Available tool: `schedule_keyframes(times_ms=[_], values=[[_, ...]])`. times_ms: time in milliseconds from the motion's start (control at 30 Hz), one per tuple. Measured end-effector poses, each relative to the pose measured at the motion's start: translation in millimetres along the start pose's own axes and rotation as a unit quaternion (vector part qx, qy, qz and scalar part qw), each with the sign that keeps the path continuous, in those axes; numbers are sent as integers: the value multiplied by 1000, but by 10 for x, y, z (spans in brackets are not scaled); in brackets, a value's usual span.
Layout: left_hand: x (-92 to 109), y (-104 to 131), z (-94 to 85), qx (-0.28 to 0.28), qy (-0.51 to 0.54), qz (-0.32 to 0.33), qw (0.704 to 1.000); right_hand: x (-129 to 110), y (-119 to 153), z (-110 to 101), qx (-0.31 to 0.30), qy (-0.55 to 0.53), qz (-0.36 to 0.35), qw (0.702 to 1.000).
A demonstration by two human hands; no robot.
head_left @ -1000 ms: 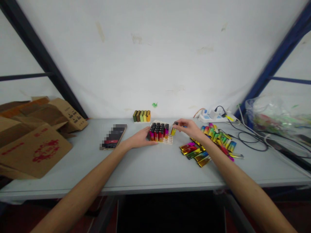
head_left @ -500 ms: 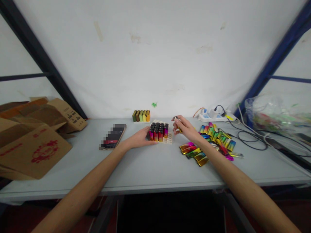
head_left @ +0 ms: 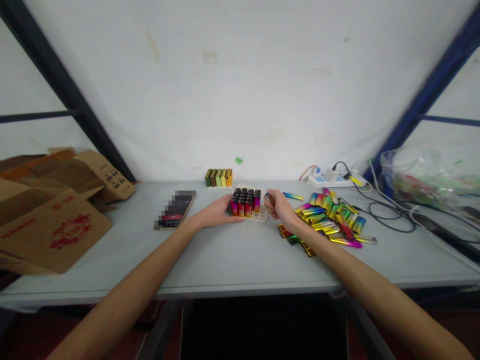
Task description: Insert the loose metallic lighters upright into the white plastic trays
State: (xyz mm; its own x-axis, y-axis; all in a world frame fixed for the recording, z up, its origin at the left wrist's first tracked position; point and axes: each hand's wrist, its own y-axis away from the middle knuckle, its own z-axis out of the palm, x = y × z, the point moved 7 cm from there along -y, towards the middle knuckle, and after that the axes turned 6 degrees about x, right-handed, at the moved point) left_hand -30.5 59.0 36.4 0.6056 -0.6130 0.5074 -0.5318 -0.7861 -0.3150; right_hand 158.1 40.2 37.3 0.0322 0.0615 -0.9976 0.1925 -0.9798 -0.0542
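A white tray [head_left: 261, 215] with round holes holds several upright lighters [head_left: 246, 202] with black tops and shiny red, pink and gold bodies. My left hand [head_left: 218, 212] grips the tray's left side, thumb along the near edge and fingertips hidden behind the lighters. Just right of the tray, my right hand [head_left: 278, 206] is curled around a lighter [head_left: 267, 198]; only its metal top shows past the fingers. A loose pile of shiny multicoloured lighters [head_left: 330, 220] lies right of and partly under my right forearm. One blue and yellow lighter [head_left: 293, 196] lies behind that hand.
Another block of green to orange lighters [head_left: 218, 178] stands near the wall. A phone [head_left: 175, 210] lies left of my left hand. Folded cardboard boxes [head_left: 60, 225] fill the left side. A power strip [head_left: 330, 177], black cables [head_left: 390, 220] and a plastic bag [head_left: 416, 172] are at the right.
My right hand has shifted slightly down, with its fingers curled tighter over the lighter. The blue and yellow lighter now shows behind it. My left hand stays at the tray.
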Motion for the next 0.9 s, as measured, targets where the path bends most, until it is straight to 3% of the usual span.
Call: schedule_keyframes(times_ms=[333,467,567,633,733,900], values=[[-16,-9,12,-4,6,6,1000,-60,-15,-54,46,38,-40,997],[-16,-5,15,-5,10,5,1000,-58,-42,-70,30,15,-49,998],[4,-5,6,-3,9,7,1000,-136,-45,-117,39,37,-103,993],[6,-6,8,-5,11,7,1000,-249,-18,-154,57,100,-174,978],[-8,-3,21,-10,14,10,1000,-403,52,-186,93,238,-256,932],[-16,5,10,1,8,10,1000,-427,105,-135,63,346,-261,899]])
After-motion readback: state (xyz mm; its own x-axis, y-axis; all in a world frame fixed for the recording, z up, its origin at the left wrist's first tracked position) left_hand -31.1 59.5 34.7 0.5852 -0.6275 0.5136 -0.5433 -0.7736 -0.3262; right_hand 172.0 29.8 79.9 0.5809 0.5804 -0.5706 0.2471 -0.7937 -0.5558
